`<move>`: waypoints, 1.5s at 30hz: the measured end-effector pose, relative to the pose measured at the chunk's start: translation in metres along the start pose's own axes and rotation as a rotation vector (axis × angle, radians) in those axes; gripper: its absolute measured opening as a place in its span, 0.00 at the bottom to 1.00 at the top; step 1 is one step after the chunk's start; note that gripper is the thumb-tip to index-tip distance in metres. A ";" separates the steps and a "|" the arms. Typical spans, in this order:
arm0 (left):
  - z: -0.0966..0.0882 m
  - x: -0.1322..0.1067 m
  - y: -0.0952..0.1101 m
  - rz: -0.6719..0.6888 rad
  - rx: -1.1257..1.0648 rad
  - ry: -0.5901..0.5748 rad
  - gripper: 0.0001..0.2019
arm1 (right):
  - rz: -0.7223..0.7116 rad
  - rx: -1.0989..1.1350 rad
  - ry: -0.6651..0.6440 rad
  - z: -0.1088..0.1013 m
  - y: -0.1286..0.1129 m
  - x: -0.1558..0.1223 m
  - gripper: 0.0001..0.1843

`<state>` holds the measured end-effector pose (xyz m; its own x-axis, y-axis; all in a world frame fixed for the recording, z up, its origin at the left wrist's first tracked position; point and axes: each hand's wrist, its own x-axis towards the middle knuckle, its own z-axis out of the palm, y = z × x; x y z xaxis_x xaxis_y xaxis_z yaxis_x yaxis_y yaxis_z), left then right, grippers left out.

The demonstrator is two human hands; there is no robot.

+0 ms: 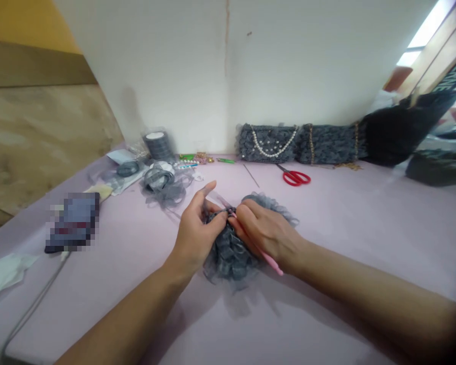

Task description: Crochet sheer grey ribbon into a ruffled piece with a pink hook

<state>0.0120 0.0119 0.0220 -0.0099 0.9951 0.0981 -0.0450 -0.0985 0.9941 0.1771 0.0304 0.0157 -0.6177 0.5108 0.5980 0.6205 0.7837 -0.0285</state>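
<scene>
A ruffled piece of dark grey ribbon crochet (233,253) lies bunched between my hands at the middle of the table. My left hand (199,220) pinches its upper left edge between thumb and fingers, with the index finger raised and a strand of sheer ribbon by it. My right hand (266,228) is closed round a pink crochet hook (271,262), whose handle slants out below the palm. The hook's tip is near the left thumb, at the top edge of the work; its exact place in the stitches is hidden by my fingers.
Loose sheer grey ribbon (161,182) and a ribbon spool (157,146) lie to the left. Red-handled scissors (296,177) rest behind my right hand. Two ruffled grey bags (268,142) stand against the wall. A blurred-out phone (76,220) with a cable lies at left.
</scene>
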 end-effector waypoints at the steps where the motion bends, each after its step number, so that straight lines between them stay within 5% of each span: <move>1: 0.002 0.000 -0.001 -0.100 -0.151 -0.015 0.33 | -0.005 -0.005 0.030 0.003 0.001 -0.001 0.16; 4: 0.003 0.003 0.002 -0.365 -0.440 -0.115 0.32 | -0.039 0.044 0.092 0.007 0.008 -0.003 0.16; 7: -0.005 0.008 0.007 -0.461 -0.434 -0.208 0.30 | -0.103 0.150 0.032 -0.001 0.016 -0.001 0.15; 13: -0.027 0.018 0.011 -0.429 -0.294 -0.249 0.30 | -0.040 0.491 -0.270 -0.034 0.023 0.009 0.12; 25: -0.033 0.019 0.009 -0.381 -0.322 -0.365 0.24 | 0.283 0.945 -0.389 -0.045 0.026 0.011 0.17; 30: -0.023 0.013 0.007 -0.364 -0.286 -0.450 0.22 | 0.427 0.739 -0.198 -0.032 0.011 0.011 0.20; 35: -0.027 0.016 0.009 -0.147 -0.058 -0.288 0.18 | 0.482 0.706 -0.166 -0.025 0.010 0.011 0.22; 41: -0.019 0.012 0.006 -0.099 -0.155 -0.295 0.27 | 0.264 0.355 -0.166 -0.018 0.008 0.005 0.18; 45: 0.002 0.002 0.003 -0.215 -0.387 -0.144 0.27 | 0.103 -0.102 -0.063 -0.005 0.002 -0.001 0.14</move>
<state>0.0138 0.0134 0.0251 0.1785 0.9810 -0.0759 -0.4006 0.1430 0.9050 0.1811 0.0300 0.0192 -0.5756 0.6104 0.5442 0.7260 0.6877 -0.0036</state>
